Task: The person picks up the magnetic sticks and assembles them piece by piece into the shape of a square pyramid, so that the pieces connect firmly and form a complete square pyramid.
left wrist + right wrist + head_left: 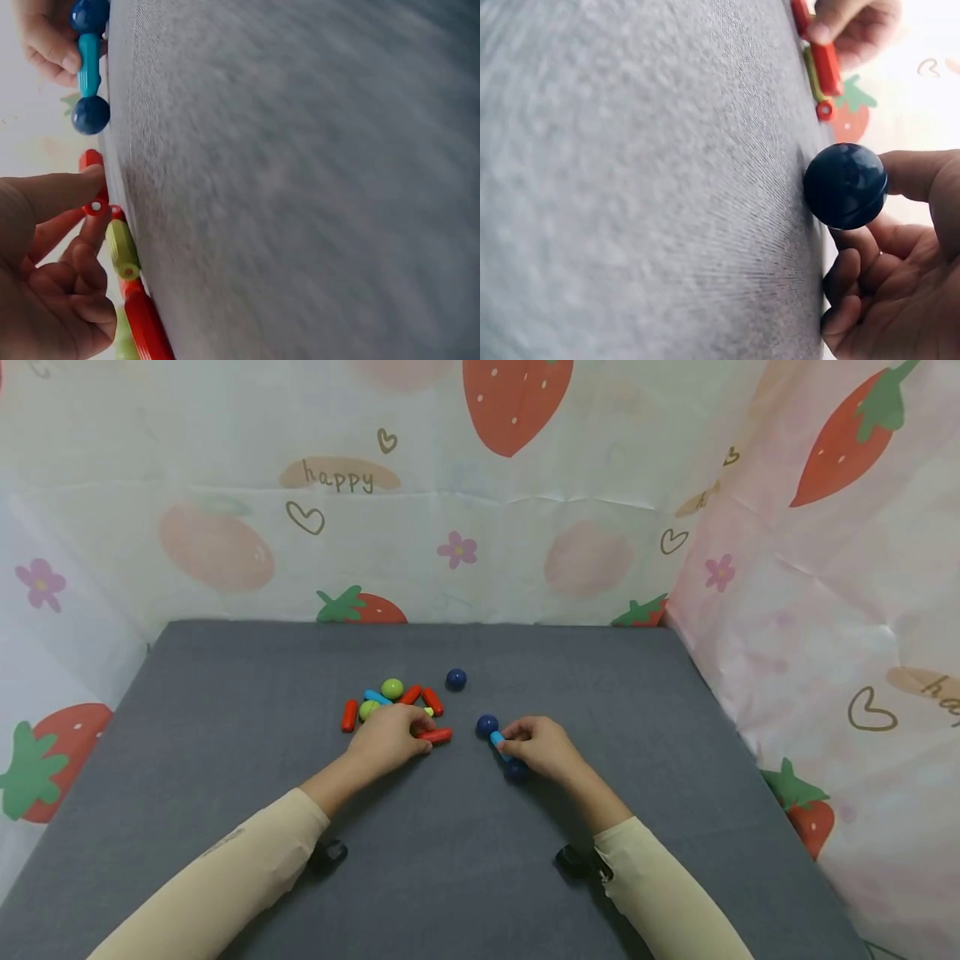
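Note:
My left hand [386, 739] pinches a red rod [437, 736] between thumb and fingers, just above the table at the right edge of a loose group of pieces. To its right, my right hand [546, 747] grips a light blue rod [497, 739] by its middle. A dark blue ball [487, 725] sits at that rod's far end, and another dark blue ball [515, 772] at its near end. The left wrist view shows the blue rod [88, 66] joined to both balls. In the right wrist view the near ball [845, 186] hides the rod.
Left of centre lie red rods [349, 716], green balls [392, 689], another light blue rod [378, 697] and a yellow-green rod [121, 247]. A separate dark blue ball [456, 679] lies farther back. The grey tabletop [450, 877] ends at a printed curtain [457, 510]. Black devices [573, 862] show beside both forearms.

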A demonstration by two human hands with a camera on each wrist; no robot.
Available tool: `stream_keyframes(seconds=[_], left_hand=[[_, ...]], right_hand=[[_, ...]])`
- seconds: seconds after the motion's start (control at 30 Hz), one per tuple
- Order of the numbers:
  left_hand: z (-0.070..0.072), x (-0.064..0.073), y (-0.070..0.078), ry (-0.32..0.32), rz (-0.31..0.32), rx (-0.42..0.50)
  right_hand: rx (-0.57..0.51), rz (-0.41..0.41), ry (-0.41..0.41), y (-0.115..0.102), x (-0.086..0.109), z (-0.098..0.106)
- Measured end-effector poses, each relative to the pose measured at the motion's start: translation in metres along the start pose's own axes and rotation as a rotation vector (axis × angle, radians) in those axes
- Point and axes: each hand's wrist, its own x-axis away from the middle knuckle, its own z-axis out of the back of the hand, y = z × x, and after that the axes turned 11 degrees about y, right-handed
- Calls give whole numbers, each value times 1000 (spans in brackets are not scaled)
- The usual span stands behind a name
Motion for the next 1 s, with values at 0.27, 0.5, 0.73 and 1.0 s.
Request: stream_keyframes(seconds=[0.27, 0.5, 0.73, 1.0], left_hand=[[-13, -12, 10, 33, -12, 48], [-22, -18, 19, 15, -16, 25], [-23, -19, 21, 0, -8, 38], [-22, -19, 22, -15, 4, 77]], right_hand=[[-13, -47, 27, -1, 1, -4], [-22, -68, 30, -5, 6, -5], [-9, -36, 41, -2, 9, -6], [38, 53, -7, 0, 6, 7]])
